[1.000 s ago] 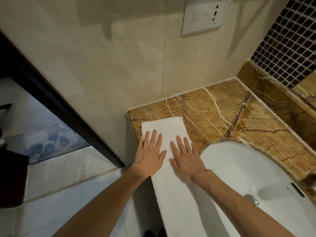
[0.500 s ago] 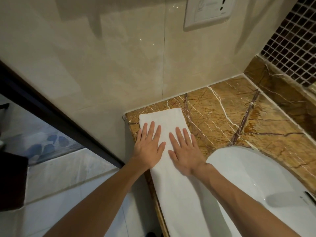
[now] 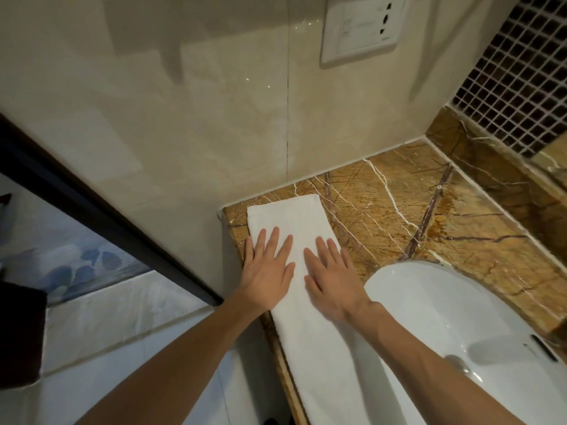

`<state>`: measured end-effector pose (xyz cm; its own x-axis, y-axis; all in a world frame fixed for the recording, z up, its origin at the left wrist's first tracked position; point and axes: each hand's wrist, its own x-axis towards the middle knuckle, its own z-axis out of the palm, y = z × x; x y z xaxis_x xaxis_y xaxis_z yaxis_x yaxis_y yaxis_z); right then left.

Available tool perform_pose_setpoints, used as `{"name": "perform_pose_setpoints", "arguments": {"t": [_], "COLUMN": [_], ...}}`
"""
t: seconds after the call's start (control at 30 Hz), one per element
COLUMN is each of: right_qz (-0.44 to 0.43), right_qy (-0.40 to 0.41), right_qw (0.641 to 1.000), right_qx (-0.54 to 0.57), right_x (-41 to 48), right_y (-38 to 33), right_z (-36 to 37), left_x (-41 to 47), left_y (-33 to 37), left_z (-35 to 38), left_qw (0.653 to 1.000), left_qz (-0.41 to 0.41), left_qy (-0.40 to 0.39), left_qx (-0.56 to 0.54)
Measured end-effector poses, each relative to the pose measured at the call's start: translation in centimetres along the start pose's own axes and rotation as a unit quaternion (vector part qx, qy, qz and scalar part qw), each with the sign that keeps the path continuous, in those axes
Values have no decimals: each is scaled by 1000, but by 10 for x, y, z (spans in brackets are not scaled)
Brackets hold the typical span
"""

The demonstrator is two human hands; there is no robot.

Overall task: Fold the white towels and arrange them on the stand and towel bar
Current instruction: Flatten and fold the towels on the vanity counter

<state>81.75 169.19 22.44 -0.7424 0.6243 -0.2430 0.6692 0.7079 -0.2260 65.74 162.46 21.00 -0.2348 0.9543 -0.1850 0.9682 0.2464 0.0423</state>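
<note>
Both hands are laid flat with fingers straight and spread, and nothing is gripped: the left hand and right hand are pressed side by side on the white towel.

Scene, largest first:
- A beige tiled wall is noted behind.
- A brown veined marble countertop is butted against it.
- A white basin is set into the countertop at the right.
- The towel is folded into 1 long narrow strip and laid along the countertop's left edge. Its far end is near the wall; its near end is cut off at the bottom of the view.
- A socket plate is mounted on the wall above.

Step in hand (judged): the lengthwise fold is being pressed flat. Only 1 towel is seen, and neither stand nor towel bar is in view, so arranging is taken as not yet begun.

Next move (judged): 1 end is to be pinched at its 2 corners and carried over to the other end with edges matched. The strip lies close to the countertop's drop, so sliding off is to be guarded against.
</note>
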Motion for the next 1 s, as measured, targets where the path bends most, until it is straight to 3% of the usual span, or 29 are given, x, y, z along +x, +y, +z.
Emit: {"name": "perform_pose_setpoints", "arguments": {"t": [0.2,0.33,0.6,0.8,1.0], "right_qz": [-7,62,173,237,273], "right_qy": [75,69,-43,-180,-217], "right_qw": [996,992,972,923,890], "right_qx": [44,83,151,244,292], "right_x": [-56,-99,-196,-261,-311], "right_y": [3,15,51,74,86], "right_z": [-5,1,27,57,94], "left_x": [-45,-73,-142,-202,-267], "left_y": [23,39,82,124,165], "left_z": [-13,-16,-6,11,33], "left_qw": [998,996,994,993,992], "left_qz": [46,73,93,94,95], "left_qy": [-1,-19,-51,-47,-45], "left_qx": [-30,-45,-37,-43,-69]}}
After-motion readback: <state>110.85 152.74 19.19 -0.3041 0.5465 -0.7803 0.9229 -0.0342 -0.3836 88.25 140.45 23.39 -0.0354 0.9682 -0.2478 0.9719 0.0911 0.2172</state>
